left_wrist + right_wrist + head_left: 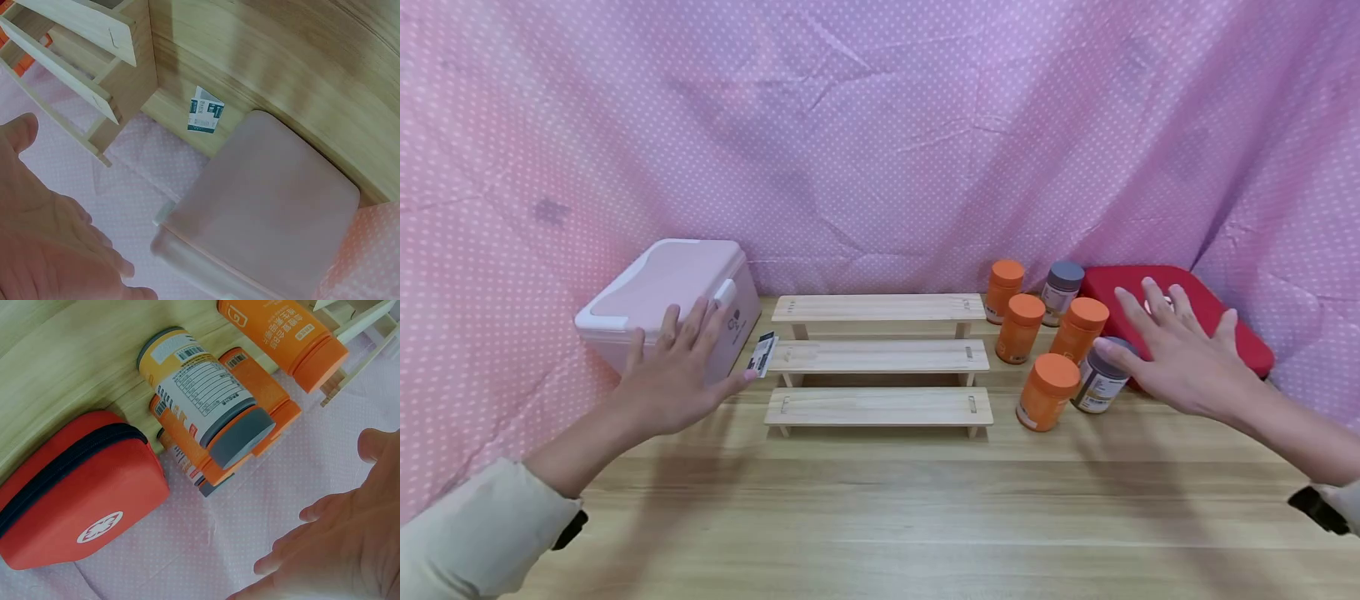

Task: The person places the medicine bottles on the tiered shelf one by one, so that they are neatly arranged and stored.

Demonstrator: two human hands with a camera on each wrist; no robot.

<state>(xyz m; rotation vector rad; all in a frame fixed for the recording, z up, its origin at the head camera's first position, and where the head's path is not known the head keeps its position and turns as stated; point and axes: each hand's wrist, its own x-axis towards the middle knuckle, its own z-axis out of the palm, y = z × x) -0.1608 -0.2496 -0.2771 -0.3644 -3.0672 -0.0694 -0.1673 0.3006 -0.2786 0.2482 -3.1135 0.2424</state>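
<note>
Rack (880,356) stood stepped, presumably so rear tiers showed. Right of rack: six jars (1073,337), clustered, apparently for reach; case (1221,315); right grip (1186,360), fingers spread, unloaded. Left of rack: box (670,279); left grip (668,385), likewise spread.

Near strip of counter (880,508) lay open. Stepped wooden rack (880,357) blocked the middle; pale pink box (685,282) walled the far left. Clustered bottles (1018,333), red case (81,490) crowded the right. Narrow gap between box and rack held a small card (763,353). Pink cloth (880,183) closed off the far side.
</note>
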